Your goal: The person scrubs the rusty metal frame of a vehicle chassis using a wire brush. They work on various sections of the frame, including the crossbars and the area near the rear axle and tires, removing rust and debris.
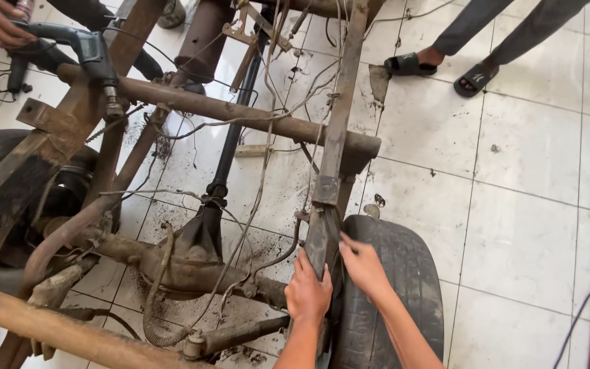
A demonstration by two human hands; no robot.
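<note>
Below, our left hand [306, 290] and right hand [363, 265], fingers curled together, press the rusty frame rail [324, 232] beside the worn tyre [394, 273]; next we likely need a firmer grip.

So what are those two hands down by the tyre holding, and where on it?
Both grip the rusty frame rail at its lower end beside the tyre: the left hand on its inner side, the right hand on its tyre side.
</note>
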